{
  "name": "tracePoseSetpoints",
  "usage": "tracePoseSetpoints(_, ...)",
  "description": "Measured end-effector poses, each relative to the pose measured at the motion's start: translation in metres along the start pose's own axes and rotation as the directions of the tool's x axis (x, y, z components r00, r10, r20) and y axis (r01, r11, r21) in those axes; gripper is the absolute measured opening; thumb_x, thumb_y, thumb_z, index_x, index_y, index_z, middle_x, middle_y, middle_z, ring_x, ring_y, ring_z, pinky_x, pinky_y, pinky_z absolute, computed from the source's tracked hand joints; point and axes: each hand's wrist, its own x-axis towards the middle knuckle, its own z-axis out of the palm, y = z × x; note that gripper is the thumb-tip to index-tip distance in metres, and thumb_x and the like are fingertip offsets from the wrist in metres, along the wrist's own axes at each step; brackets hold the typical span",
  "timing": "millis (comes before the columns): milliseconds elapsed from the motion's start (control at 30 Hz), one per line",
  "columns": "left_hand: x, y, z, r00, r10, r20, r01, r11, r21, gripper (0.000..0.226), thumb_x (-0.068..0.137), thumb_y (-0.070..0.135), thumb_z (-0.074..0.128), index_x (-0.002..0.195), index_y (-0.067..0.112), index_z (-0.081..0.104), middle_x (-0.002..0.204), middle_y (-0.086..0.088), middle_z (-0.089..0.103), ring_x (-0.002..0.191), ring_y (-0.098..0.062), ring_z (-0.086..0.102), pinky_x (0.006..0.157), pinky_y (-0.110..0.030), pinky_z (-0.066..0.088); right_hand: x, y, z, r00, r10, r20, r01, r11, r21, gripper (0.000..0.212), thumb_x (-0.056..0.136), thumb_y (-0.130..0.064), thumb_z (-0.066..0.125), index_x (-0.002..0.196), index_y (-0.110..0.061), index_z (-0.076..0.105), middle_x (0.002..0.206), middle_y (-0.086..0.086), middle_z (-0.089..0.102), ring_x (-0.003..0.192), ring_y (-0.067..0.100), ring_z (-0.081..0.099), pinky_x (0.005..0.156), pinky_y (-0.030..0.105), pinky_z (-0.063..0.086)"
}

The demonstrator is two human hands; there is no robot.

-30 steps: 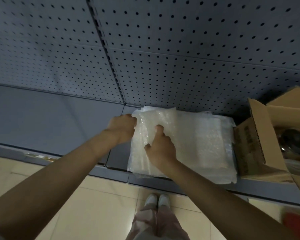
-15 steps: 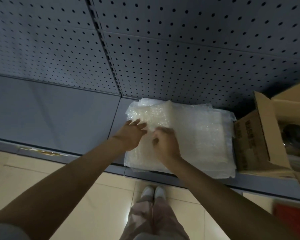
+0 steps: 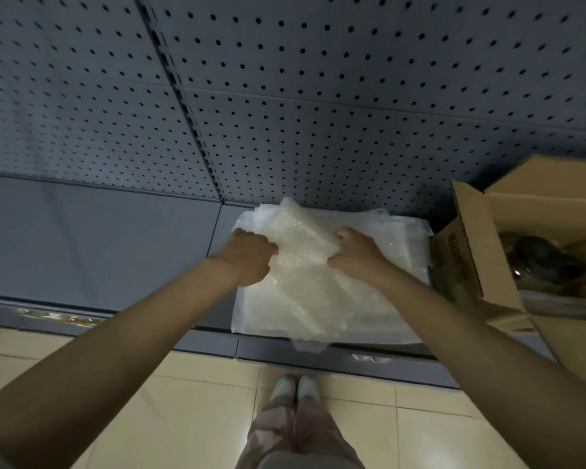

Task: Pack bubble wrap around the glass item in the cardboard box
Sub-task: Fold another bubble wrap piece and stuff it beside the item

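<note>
Both hands are on the wrap here: the left hand (image 3: 251, 257) has its fingers curled into the left edge of the top sheet of bubble wrap (image 3: 301, 265), and the right hand (image 3: 356, 253) grips the opposite edge, thumb tucked under and fingers bunched over the plastic, so the sheet is crumpled and raised between them, its near end trailing down over the front lip of the shelf (image 3: 99, 242). Under it lies the rest of the stack of bubble wrap (image 3: 400, 289), flat and pale, sitting on that grey shelf just in front of the pegboard (image 3: 318, 96) back wall. Off to the right, just beside the stack, stands the cardboard box (image 3: 467, 252) with its flaps open, and down inside it there is a dark, shiny rounded shape, the glass item (image 3: 542, 258), though the light is too dim to say what kind of piece it is; a pale band near the box's front edge could be padding, but that is hard to tell. Below, the tiled floor (image 3: 149, 401) and the person's shoes (image 3: 295, 387) show at the bottom. By the look of it the job is at an early stage: one sheet is in hand and being freed, nothing is visibly tucked around the glass yet, and the carrying across, the stuffing in around the piece, and likely more sheets, are all to come
</note>
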Motion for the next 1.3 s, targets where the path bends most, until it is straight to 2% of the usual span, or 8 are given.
tracePoseSetpoints(167, 0.005, 0.015, -0.023, 0.942, -0.052, -0.331, 0.043, 0.998, -0.035, 0.059, 0.092, 0.027, 0.058, 0.144, 0.017, 0.032, 0.142, -0.009, 0.035, 0.129, -0.028, 0.041, 0.108, -0.039, 0.035, 0.012, -0.005, -0.031, 0.975, -0.2, -0.093, 0.153, 0.917, -0.369, 0.052, 0.08, -0.005, 0.06, 0.129, -0.017, 0.051, 0.123, 0.008, 0.059, 0.107, 0.026, 0.058, 0.081, 0.027, 0.047)
tracePoseSetpoints(367, 0.041, 0.032, -0.005, 0.928, 0.033, -0.371, 0.019, 0.991, 0.134, 0.078, 0.081, 0.016, 0.068, 0.146, 0.016, 0.024, 0.145, -0.009, 0.032, 0.138, -0.028, 0.029, 0.118, -0.045, 0.011, 0.014, 0.013, 0.005, 0.847, -0.509, -0.152, 0.287, 0.679, -0.676, 0.035, 0.068, 0.002, 0.068, 0.1, -0.01, 0.057, 0.099, 0.009, 0.062, 0.094, 0.028, 0.056, 0.076, 0.033, 0.041)
tracePoseSetpoints(567, 0.042, 0.034, 0.038, 0.921, 0.067, -0.384, -0.03, 0.994, 0.101, 0.066, 0.064, 0.01, 0.075, 0.114, 0.012, 0.032, 0.114, -0.01, 0.052, 0.096, -0.026, 0.057, 0.084, -0.033, 0.046, 0.0, 0.05, 0.038, 0.789, -0.61, -0.067, 0.397, 0.591, -0.702, 0.031, 0.062, -0.007, 0.071, 0.091, -0.011, 0.06, 0.094, 0.008, 0.06, 0.083, 0.028, 0.056, 0.071, 0.036, 0.046)
tracePoseSetpoints(700, 0.032, 0.032, 0.061, 0.944, 0.171, -0.281, -0.138, 0.982, 0.131, 0.067, 0.086, 0.03, 0.052, 0.143, 0.006, 0.026, 0.155, -0.02, 0.019, 0.145, -0.037, 0.016, 0.12, -0.048, 0.013, -0.02, 0.069, 0.043, 0.83, -0.557, 0.04, 0.409, 0.558, -0.722, 0.048, 0.075, -0.045, 0.056, 0.113, -0.015, 0.057, 0.124, 0.01, 0.055, 0.11, 0.03, 0.052, 0.094, 0.044, 0.041)
tracePoseSetpoints(933, 0.026, 0.026, 0.069, 0.961, 0.197, -0.193, -0.151, 0.961, 0.231, 0.101, 0.088, 0.066, 0.04, 0.149, 0.008, -0.017, 0.156, -0.022, -0.023, 0.145, -0.038, -0.02, 0.12, -0.05, -0.006, -0.018, 0.078, 0.048, 0.894, -0.429, 0.128, 0.357, 0.51, -0.783, 0.072, 0.062, -0.037, 0.075, 0.127, -0.017, 0.051, 0.141, 0.013, 0.047, 0.129, 0.04, 0.045, 0.104, 0.063, 0.033)
tracePoseSetpoints(1033, 0.03, 0.027, 0.055, 0.973, 0.17, -0.157, -0.15, 0.98, 0.13, 0.105, 0.088, 0.045, 0.056, 0.145, 0.02, -0.029, 0.16, -0.018, -0.013, 0.148, -0.035, -0.009, 0.122, -0.047, 0.0, -0.011, 0.067, 0.033, 0.872, -0.47, 0.141, 0.409, 0.538, -0.737, 0.065, 0.066, -0.029, 0.074, 0.126, -0.016, 0.053, 0.137, 0.011, 0.051, 0.125, 0.036, 0.049, 0.107, 0.053, 0.035)
tracePoseSetpoints(1167, 0.039, 0.022, 0.018, 0.974, 0.151, -0.167, -0.165, 0.984, -0.068, 0.08, 0.08, 0.026, 0.064, 0.148, 0.026, 0.022, 0.142, -0.005, 0.046, 0.125, -0.025, 0.049, 0.097, -0.032, 0.041, -0.001, 0.046, -0.001, 0.886, -0.437, 0.158, 0.444, 0.697, -0.562, 0.052, 0.083, -0.026, 0.063, 0.132, -0.021, 0.045, 0.131, 0.002, 0.054, 0.115, 0.024, 0.053, 0.098, 0.035, 0.042)
tracePoseSetpoints(1300, 0.054, 0.008, -0.007, 0.993, 0.105, -0.054, -0.115, 0.968, -0.225, 0.066, 0.081, 0.028, 0.063, 0.14, 0.032, 0.034, 0.116, -0.005, 0.06, 0.098, -0.023, 0.06, 0.075, -0.031, 0.048, 0.007, 0.032, -0.027, 0.88, -0.469, 0.069, 0.425, 0.715, -0.555, 0.05, 0.087, -0.023, 0.06, 0.133, -0.018, 0.045, 0.123, 0.008, 0.06, 0.108, 0.029, 0.056, 0.093, 0.035, 0.043)
